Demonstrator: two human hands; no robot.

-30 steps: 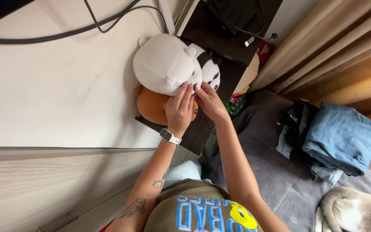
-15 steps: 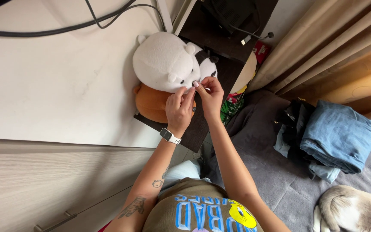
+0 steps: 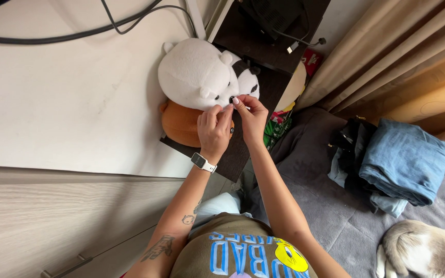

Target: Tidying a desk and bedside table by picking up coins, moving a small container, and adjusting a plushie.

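Note:
Three plush bears lie stacked on a dark shelf (image 3: 243, 149): a white plush bear (image 3: 194, 74) on top, an orange-brown plush bear (image 3: 178, 123) under it, and a black-and-white panda plush (image 3: 248, 80) behind. My left hand (image 3: 214, 131), with a white watch on its wrist, lies over the brown bear, its fingertips pinching the white bear's lower edge. My right hand (image 3: 251, 116) pinches the white bear beside its black nose. The two hands' fingertips nearly meet there.
Black cables (image 3: 78, 36) run across the white desktop (image 3: 68, 103). Beige curtains (image 3: 387, 56) hang at right. Folded jeans (image 3: 405, 159) and dark clothes lie on a grey blanket (image 3: 315, 170). A cat (image 3: 423, 252) rests at bottom right. A drawer handle (image 3: 63, 267) shows at bottom left.
Both hands went from lying flat on the plush toys to pinching at the white bear's muzzle. The right hand rose slightly, and the white bear's face now shows more.

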